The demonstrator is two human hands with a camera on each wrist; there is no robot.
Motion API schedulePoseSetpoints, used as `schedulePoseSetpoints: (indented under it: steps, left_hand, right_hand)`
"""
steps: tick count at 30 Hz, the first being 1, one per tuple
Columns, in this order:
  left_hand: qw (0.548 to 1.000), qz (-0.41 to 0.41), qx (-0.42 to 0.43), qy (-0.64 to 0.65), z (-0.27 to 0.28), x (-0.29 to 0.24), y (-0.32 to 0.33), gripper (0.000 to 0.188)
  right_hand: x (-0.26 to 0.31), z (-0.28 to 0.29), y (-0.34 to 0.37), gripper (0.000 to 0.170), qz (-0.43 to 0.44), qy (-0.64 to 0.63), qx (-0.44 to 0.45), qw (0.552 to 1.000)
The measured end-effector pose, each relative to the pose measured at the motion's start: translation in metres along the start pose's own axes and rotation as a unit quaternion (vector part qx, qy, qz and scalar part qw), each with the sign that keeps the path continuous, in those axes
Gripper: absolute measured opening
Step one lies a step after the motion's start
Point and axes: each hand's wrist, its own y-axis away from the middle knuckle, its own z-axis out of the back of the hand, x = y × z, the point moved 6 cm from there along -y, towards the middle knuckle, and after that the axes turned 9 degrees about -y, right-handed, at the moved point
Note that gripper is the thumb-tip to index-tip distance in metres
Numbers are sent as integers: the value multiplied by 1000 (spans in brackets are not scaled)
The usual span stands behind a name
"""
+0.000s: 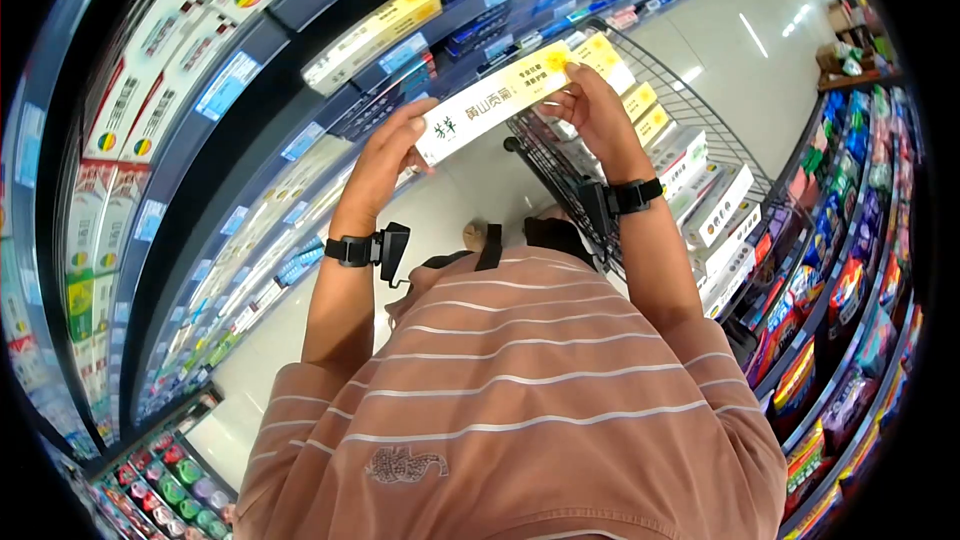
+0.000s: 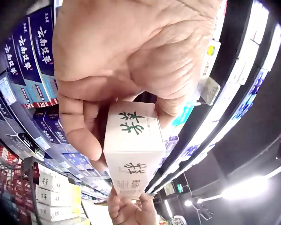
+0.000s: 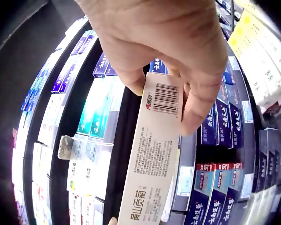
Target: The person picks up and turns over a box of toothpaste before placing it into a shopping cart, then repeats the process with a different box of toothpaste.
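Both hands are on the same thing here: a long white box with a yellow end [image 1: 497, 100], held up in mid-air out in front of the person, with the left-hand shelf [image 1: 185, 145] to one side and a wire shopping cart [image 1: 550, 170] to the other. It sits at a slant, white end near left, yellow end far right.

Left hand [image 1: 385, 152] has the white end, fingers curled round one side and thumb on the other, so it's only open about as wide as the box. Right hand [image 1: 600, 120] is up at the yellow end doing much the same, thumb and fingers pinching the sides. From the right wrist you can see a barcode [image 3: 166, 98] right under that grip, and from the left wrist the end face has dark green characters [image 2: 132, 122] on it.

The cart's pretty loaded: white-and-yellow boxes [image 1: 645, 110] at the far part, plus a bunch of white cartons [image 1: 720, 205] nearer. Another yellow-and-white box [image 1: 372, 37] lies on the left shelf, just beyond the left hand. Way over right there are rows of colourful packets [image 1: 847, 285]. Shiny pale floor [image 1: 440, 205] underneath, and each wrist has a black strap on it.
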Motion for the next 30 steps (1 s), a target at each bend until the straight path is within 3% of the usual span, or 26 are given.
schedulePoseSetpoints:
  steps: [3, 8, 14, 22, 30]
  left_hand:
    - [996, -17, -29, 84, 20, 8, 7, 50]
    - [987, -48, -101, 115, 39, 13, 22, 48]
    - [980, -62, -127, 137, 47, 13, 30, 46]
    - [981, -45, -128, 136, 57, 21, 29, 48]
    - [982, 3, -115, 153, 69, 44, 28, 57]
  right_hand:
    - [-14, -6, -4, 24, -14, -20, -3, 1000]
    - [-21, -27, 2, 30, -31, 4, 20, 999]
    - [-25, -41, 7, 57, -24, 42, 39, 998]
    - [-27, -47, 11, 49, -47, 32, 53, 997]
    - [-31, -53, 18, 56, -66, 88, 35, 993]
